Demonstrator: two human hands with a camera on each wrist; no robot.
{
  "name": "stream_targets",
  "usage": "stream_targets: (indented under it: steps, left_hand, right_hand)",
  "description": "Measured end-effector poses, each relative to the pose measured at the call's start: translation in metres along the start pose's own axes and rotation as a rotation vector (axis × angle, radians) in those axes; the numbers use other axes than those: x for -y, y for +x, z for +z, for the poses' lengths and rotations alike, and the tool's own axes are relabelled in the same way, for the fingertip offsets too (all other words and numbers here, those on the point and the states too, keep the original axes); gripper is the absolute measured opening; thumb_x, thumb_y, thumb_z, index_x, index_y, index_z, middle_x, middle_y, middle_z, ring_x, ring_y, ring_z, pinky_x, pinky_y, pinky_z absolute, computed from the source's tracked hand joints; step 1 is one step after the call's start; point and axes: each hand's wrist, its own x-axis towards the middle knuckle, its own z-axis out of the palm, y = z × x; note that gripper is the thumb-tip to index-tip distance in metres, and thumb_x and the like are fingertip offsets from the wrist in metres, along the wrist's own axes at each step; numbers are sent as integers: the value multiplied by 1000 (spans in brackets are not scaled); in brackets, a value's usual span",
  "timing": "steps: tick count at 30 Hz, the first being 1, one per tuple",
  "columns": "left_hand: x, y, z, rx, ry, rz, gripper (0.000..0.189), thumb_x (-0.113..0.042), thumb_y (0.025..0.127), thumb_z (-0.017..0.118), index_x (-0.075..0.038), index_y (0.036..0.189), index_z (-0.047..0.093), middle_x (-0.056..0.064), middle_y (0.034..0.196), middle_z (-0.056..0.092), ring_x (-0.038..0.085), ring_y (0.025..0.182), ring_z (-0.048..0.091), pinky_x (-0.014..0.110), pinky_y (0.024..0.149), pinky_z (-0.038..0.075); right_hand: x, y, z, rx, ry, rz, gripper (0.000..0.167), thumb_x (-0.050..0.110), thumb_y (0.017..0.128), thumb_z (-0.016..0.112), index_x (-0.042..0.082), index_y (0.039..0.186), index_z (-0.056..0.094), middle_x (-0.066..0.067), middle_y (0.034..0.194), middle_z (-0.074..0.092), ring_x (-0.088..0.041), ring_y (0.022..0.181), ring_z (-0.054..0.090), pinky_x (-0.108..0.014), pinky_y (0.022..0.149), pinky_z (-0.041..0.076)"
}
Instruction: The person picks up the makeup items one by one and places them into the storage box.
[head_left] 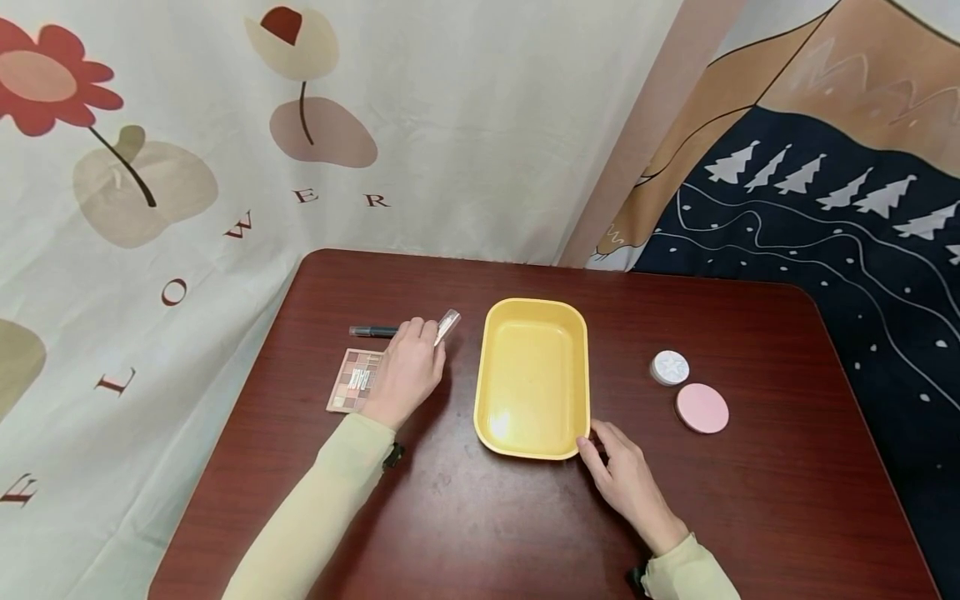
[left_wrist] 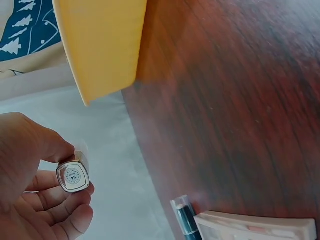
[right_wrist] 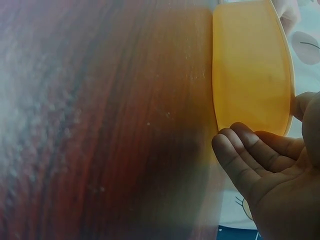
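My left hand [head_left: 408,367] pinches a lipstick tube [head_left: 447,326] between thumb and fingers, over the left part of the table. In the left wrist view, the square base of the lipstick tube [left_wrist: 74,176] carries a label reading 04. Beneath and beside that hand lie an eyeshadow palette [head_left: 349,382], partly covered by it, and a dark pen-like stick [head_left: 371,332] with a clear end. At the near right corner of a yellow tray [head_left: 534,375], my right hand [head_left: 630,483] grips the rim, thumb on top and fingers against the outer wall [right_wrist: 252,70].
Right of the tray are a small white round container [head_left: 670,367] and a pink round compact [head_left: 702,408]. All stand on a dark red wooden table [head_left: 480,525]. Printed curtains [head_left: 465,125] hang behind its far edge and along the left side.
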Motion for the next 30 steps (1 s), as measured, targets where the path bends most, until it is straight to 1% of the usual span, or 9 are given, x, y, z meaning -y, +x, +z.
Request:
stream_targets:
  steps: [3, 10, 15, 23, 30]
  left_hand:
    - [-4, 1, -1, 8, -7, 0, 12, -5, 94, 66, 5, 98, 61, 17, 87, 57, 38, 83, 58, 48, 78, 53]
    - [-12, 3, 0, 11, -14, 29, 18, -6, 93, 68, 8, 104, 63, 19, 90, 59, 38, 85, 58, 47, 80, 54]
    - [-18, 2, 2, 5, -15, 44, 18, -7, 93, 69, 7, 102, 63, 19, 90, 60, 38, 85, 59, 48, 80, 55]
    - [-26, 5, 4, 14, -20, 70, 17, -7, 93, 71, 5, 97, 62, 17, 87, 59, 37, 82, 58, 47, 77, 54]
    - [-33, 8, 5, 23, -26, 98, 16, -7, 93, 72, 5, 98, 63, 16, 86, 59, 35, 80, 58, 45, 74, 54]
  right_hand:
    - [0, 0, 0, 1, 2, 0, 25, 1, 93, 71, -2, 119, 71, -12, 106, 72, -25, 100, 71, -48, 81, 59]
    - [-1, 0, 1, 6, 0, 16, 24, 2, 94, 71, -2, 118, 71, -11, 106, 72, -24, 100, 71, -47, 80, 58]
    - [-1, -1, 1, 13, -4, 34, 24, 5, 95, 71, -2, 118, 71, -10, 107, 73, -23, 100, 71, -45, 81, 58]
    - [-1, -2, 2, -6, 14, 2, 22, 4, 95, 71, -2, 117, 71, -11, 105, 72, -25, 98, 70, -44, 79, 58]
    - [0, -2, 2, -11, 10, 10, 23, 2, 94, 71, 0, 116, 72, -8, 105, 72, -21, 97, 70, -43, 79, 58]
